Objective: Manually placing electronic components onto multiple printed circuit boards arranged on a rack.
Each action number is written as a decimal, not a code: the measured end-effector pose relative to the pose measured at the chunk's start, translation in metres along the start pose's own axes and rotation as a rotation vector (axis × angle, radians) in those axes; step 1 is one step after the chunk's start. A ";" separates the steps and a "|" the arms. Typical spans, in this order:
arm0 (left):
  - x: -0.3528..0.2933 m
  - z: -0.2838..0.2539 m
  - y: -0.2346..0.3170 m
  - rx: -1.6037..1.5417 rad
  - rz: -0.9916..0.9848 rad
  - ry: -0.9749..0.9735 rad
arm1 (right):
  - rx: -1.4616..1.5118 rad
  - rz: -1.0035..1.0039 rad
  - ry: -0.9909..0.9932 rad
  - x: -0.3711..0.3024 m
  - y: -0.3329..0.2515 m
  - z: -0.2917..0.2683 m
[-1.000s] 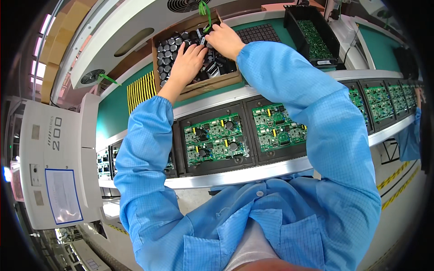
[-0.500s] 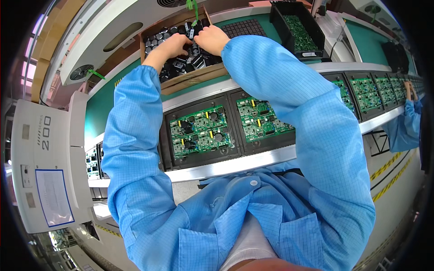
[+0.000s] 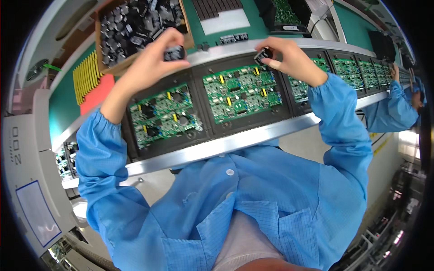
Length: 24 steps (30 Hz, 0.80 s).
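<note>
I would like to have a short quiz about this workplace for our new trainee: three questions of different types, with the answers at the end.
1. Multiple choice. What does the right hand hold?
A) a yellow strip
B) a small dark part
C) a green circuit board

2. True or false: the left hand is empty.

3. Fill in the blank with "left" or "right": in this view, the cardboard box stands to the ____ of the black bin.

Key:
1. B
2. False; it holds a dark object.
3. left
</note>
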<state>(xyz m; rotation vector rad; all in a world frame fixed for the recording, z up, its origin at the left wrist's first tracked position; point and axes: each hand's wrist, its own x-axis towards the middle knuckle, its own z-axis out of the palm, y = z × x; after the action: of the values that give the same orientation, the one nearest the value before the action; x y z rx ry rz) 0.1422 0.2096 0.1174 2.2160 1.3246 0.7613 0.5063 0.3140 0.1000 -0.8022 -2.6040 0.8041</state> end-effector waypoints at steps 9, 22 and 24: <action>0.025 0.125 0.001 -0.153 -0.037 -0.269 | 0.008 0.095 -0.047 -0.036 0.048 0.030; 0.032 0.139 0.005 -0.028 -0.068 -0.180 | -0.074 -0.040 -0.036 -0.037 0.052 0.050; 0.032 0.143 0.003 0.029 0.034 -0.120 | -0.100 -0.015 -0.026 -0.037 0.050 0.053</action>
<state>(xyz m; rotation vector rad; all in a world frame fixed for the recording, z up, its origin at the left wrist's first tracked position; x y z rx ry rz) 0.2507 0.2234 0.0197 2.2741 1.2510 0.6136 0.5346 0.3040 0.0242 -0.8037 -2.6880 0.6899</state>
